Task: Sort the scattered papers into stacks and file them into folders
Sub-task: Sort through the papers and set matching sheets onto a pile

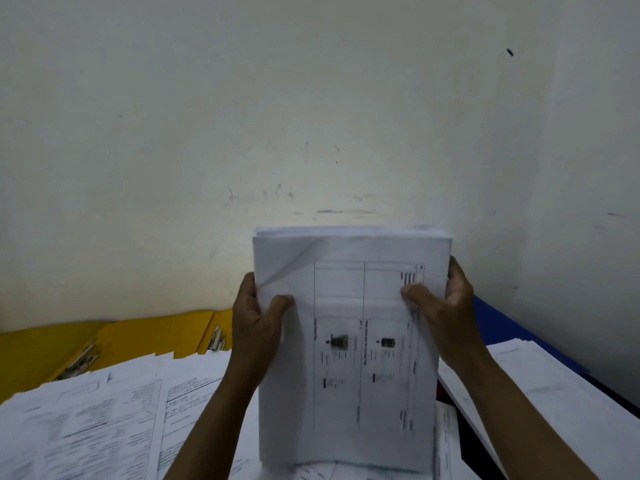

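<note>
between hands (349, 317), upright paper stack (349, 358).

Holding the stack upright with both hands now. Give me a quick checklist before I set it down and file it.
1. Grip on both sides: ok. Left hand and right hand each hold a side edge of the paper stack.
2. Stack upright: ok.
3. Top edges squared: not ok, sheets look slightly uneven.
4. Bottom edge resting on the loose papers: cannot tell.
5. Folder within reach: ok, yellow folders lie at left.
6. Folder clips open: cannot tell.
</note>
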